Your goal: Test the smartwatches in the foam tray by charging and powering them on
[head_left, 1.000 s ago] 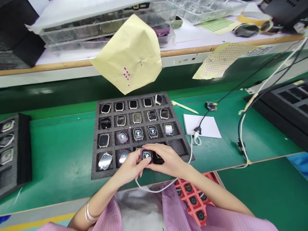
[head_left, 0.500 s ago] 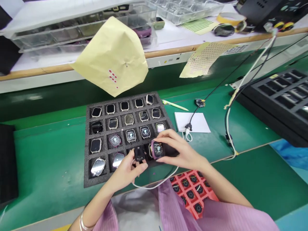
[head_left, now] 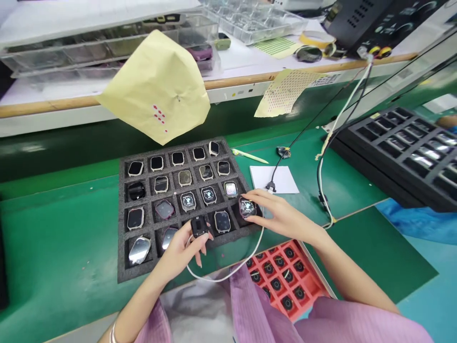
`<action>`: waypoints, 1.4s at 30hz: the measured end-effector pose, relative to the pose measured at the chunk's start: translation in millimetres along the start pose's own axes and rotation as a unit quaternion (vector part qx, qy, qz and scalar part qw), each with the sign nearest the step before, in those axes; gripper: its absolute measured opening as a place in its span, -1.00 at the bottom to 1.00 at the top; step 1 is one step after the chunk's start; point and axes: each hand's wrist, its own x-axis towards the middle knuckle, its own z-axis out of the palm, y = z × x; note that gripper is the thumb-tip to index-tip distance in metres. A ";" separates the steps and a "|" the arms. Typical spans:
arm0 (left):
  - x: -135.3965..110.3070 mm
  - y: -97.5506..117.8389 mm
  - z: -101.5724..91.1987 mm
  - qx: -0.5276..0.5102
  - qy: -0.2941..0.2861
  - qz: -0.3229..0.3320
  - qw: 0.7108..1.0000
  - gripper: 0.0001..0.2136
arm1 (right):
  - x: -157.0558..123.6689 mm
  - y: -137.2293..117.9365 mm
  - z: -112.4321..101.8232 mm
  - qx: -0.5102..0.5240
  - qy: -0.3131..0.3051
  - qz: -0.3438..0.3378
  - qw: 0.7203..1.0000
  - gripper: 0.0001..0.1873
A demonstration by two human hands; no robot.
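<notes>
A dark foam tray (head_left: 123,259) with square pockets holds several smartwatch bodies, some with lit dials. My right hand (head_left: 273,212) grips a purple-rimmed smartwatch (head_left: 247,207) by its edges at the tray's right-end pocket, its lit face upward. In my left hand (head_left: 183,245) is a small black charging clip (head_left: 199,226), held over the tray's front edge. A white cable (head_left: 228,276) loops from my left hand toward the right. Between the hands, a silver smartwatch (head_left: 222,222) lies in its pocket.
A red tray (head_left: 316,281) of round black parts sits below the bench edge. Behind the foam tray lie a pale green pen (head_left: 250,156) and a white pad (head_left: 291,183) with a cable plug. Another black tray (head_left: 385,159) of watches stands right. Yellow paper (head_left: 160,85) hangs from the shelf.
My right hand has lowered the purple-rimmed smartwatch rightward into the end pocket, away from the clip. The silver smartwatch is now uncovered. My view has shifted slightly right.
</notes>
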 end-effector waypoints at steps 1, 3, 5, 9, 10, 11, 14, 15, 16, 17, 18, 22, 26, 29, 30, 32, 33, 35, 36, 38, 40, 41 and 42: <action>-0.3 0.1 -0.3 -0.004 0.002 0.001 1.000 -0.67 | 0.9 -0.4 0.4 0.008 0.019 -0.004 1.000 -0.54; -0.8 0.2 -0.9 -0.010 0.005 0.008 1.000 -0.68 | 0.9 -0.7 3.3 0.016 0.033 -0.017 0.999 -0.55; -0.9 0.0 -1.4 -0.013 0.007 0.013 1.000 -0.68 | -1.4 -0.8 7.0 -0.002 0.015 -0.029 0.999 -0.58; -0.6 -0.5 -1.9 -0.016 0.009 0.010 1.000 -0.68 | -4.4 -6.7 7.2 -0.083 -0.028 -0.037 0.995 -0.61; -0.4 -0.5 -1.9 -0.016 0.010 0.009 1.000 -0.68 | -2.7 -10.3 6.5 -0.098 -0.031 -0.041 0.994 -0.62; -0.3 -0.5 -1.8 -0.017 0.011 0.009 1.000 -0.68 | 0.5 -15.0 6.3 -0.109 -0.033 -0.047 0.992 -0.64; -0.8 -0.5 -1.1 -0.021 0.014 0.004 1.000 -0.67 | 17.1 -33.0 11.7 -0.144 -0.058 -0.070 0.985 -0.72; -1.4 -0.6 -0.7 -0.021 0.018 0.003 1.000 -0.67 | 23.7 -39.2 15.1 -0.166 -0.079 -0.072 0.980 -0.72; -2.2 -0.8 -0.3 -0.021 0.024 0.004 0.999 -0.67 | 30.1 -44.8 18.8 -0.191 -0.099 -0.068 0.974 -0.71; -3.1 -1.1 0.0 -0.022 0.030 0.006 0.999 -0.67 | 35.9 -49.4 22.3 -0.215 -0.117 -0.069 0.967 -0.70; -3.9 -1.7 0.1 -0.023 0.038 0.009 0.999 -0.67 | 40.7 -52.5 25.3 -0.234 -0.131 -0.078 0.960 -0.68; -5.1 -5.7 0.2 -0.033 0.044 0.002 0.998 -0.68 | 47.6 -51.9 29.2 -0.263 -0.150 -0.087 0.949 -0.62; -5.1 -9.6 1.3 -0.062 0.053 -0.010 0.997 -0.61 | 39.0 -49.2 23.3 -0.229 -0.129 -0.068 0.962 -0.62; -4.6 -9.1 1.2 -0.086 0.019 -0.009 0.996 -0.53 | 32.7 -56.8 20.8 -0.101 -0.049 -0.045 0.993 -0.63; -4.0 -8.1 0.6 -0.095 0.001 -0.010 0.995 -0.49 | 31.8 -60.1 21.8 -0.055 -0.023 -0.045 0.997 -0.62; -2.3 -5.3 -1.5 -0.112 -0.026 -0.008 0.993 -0.41 | 32.6 -65.4 27.1 0.000 0.008 -0.070 0.997 -0.61; -1.2 -3.8 -2.7 -0.119 -0.035 -0.004 0.992 -0.39 | 34.2 -67.0 31.4 0.006 0.016 -0.090 0.996 -0.61; 0.8 -1.0 -5.1 -0.126 -0.044 0.002 0.991 -0.43 | 39.3 -67.5 41.1 -0.010 0.019 -0.135 0.991 -0.63; 1.7 0.1 -6.0 -0.121 -0.040 0.004 0.992 -0.49 | 42.5 -66.7 45.7 -0.022 0.017 -0.154 0.988 -0.64; 3.0 1.4 -6.9 -0.108 -0.024 0.006 0.994 -0.62 | 48.8 -64.4 52.4 -0.039 0.013 -0.181 0.983 -0.63; 3.6 1.5 -6.7 -0.103 -0.004 0.007 0.995 -0.67 | 53.7 -62.6 55.7 -0.047 0.007 -0.195 0.980 -0.63; 3.8 1.2 -6.3 -0.106 0.005 0.007 0.994 -0.67 | 55.2 -62.3 56.6 -0.051 0.005 -0.201 0.978 -0.63; 3.9 0.9 -5.7 -0.112 0.014 0.007 0.994 -0.66 | 56.1 -62.3 57.5 -0.053 0.004 -0.206 0.977 -0.64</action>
